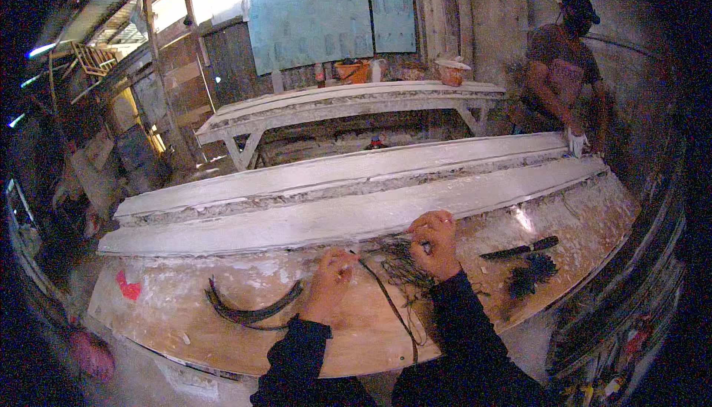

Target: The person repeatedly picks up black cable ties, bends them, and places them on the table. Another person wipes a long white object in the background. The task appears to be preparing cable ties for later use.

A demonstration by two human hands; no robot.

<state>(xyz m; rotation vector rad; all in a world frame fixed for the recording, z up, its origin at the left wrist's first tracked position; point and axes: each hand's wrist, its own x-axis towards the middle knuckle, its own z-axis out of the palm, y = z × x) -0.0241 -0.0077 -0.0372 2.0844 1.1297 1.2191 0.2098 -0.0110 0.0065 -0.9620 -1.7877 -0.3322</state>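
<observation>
My left hand (331, 282) is closed in a pinch at the upper end of a thin dark strip (389, 299), which runs down to the board's near edge. My right hand (435, 245) is closed beside a loose tangle of thin dark strands (400, 264) and seems to grip some of them; its fingers partly hide the hold. Left of my left hand lies a curved bundle of dark strips (248, 316). A dark-handled knife (519, 248) rests to the right, with a dark tangled clump (531, 276) just below it.
Long white plaster-like mouldings (245, 230) stretch across the wooden worktable (167, 325) beyond my hands. A red scrap (128, 285) lies at left. At the far right end, a person (564, 66) reaches toward the mouldings. Behind stands a white bench (356, 100) with orange containers (351, 72).
</observation>
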